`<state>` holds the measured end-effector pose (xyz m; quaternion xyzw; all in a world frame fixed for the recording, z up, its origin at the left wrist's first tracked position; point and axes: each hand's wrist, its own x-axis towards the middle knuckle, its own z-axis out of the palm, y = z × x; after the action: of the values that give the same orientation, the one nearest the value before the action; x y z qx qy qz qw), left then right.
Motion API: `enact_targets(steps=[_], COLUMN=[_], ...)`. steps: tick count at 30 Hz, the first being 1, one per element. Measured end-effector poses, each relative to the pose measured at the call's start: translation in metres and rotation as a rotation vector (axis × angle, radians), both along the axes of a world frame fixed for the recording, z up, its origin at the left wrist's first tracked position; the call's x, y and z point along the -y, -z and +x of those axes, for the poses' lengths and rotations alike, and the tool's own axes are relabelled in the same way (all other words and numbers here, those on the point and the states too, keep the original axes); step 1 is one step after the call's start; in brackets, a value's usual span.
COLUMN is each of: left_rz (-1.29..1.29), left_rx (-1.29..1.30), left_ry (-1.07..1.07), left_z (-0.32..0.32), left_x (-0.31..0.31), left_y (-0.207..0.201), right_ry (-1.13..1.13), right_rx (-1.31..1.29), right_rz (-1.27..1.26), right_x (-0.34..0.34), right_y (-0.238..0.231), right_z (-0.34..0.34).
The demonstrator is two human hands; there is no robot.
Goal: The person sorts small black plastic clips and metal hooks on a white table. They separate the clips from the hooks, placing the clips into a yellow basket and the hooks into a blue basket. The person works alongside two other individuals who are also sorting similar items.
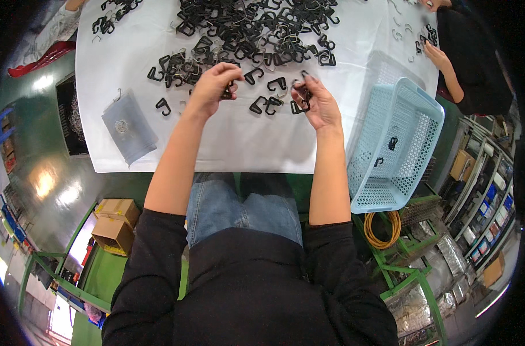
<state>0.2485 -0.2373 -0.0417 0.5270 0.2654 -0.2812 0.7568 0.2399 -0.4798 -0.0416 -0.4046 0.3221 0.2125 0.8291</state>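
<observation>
On the white-covered table (245,147), my left hand (213,89) is closed, its fingertips pinching a small black plastic hook (228,92) that they partly hide. To the right, my right hand (319,105) curls around another black hook (299,107); a dark tip also shows above its fingers. Between the hands lie several loose black hooks (266,104). Farther back spreads a big heap of black hooks (245,32), with thin metal wire pieces among them. One single hook (163,106) rests left of my left forearm.
A light blue perforated basket (363,187) stands at the right table edge, two black pieces inside. A clear plastic bag (130,134) with small metal parts lies on the left. Another person's hand (437,56) works at the far right. Cardboard boxes (116,216) sit lower left.
</observation>
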Motion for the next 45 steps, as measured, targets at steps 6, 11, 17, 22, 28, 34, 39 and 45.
enact_targets(steps=[6, 11, 17, 22, 28, 34, 39, 45], left_rz=[1.198, 0.896, -0.337, -0.042, 1.179, 0.904, 0.696, 1.238], left_rx=[0.513, 0.618, 0.132, 0.144, 0.549, 0.532, 0.485, 0.580], left_ry=[0.389, 0.454, 0.211, 0.196, 0.368, 0.386, 0.398, 0.488], left_z=[-0.012, -0.009, -0.021, -0.027, -0.064, -0.069, -0.067, -0.073], left_x=[0.058, 0.031, -0.019, -0.003, 0.057, 0.050, 0.045, 0.084], left_y=[0.034, 0.029, -0.007, 0.002, 0.015, 0.023, 0.013, 0.004], right_ry=[0.265, 0.257, -0.536, -0.787, -0.569, -0.304, -0.819, -0.935], right_rx=[0.012, -0.026, 0.364, 0.532, 0.251, 0.014, 0.148, 0.072], right_rz=[0.264, 0.096, -1.247, -1.703, -0.703, -0.355, -1.342, -1.440], right_x=[0.019, 0.037, -0.006, -0.045, 0.010, 0.055, 0.021, 0.009], right_y=[0.002, 0.002, 0.015, 0.027, 0.003, -0.013, 0.007, 0.014], right_z=[-0.012, -0.016, -0.006, 0.014, 0.019, -0.022, -0.029, -0.026])
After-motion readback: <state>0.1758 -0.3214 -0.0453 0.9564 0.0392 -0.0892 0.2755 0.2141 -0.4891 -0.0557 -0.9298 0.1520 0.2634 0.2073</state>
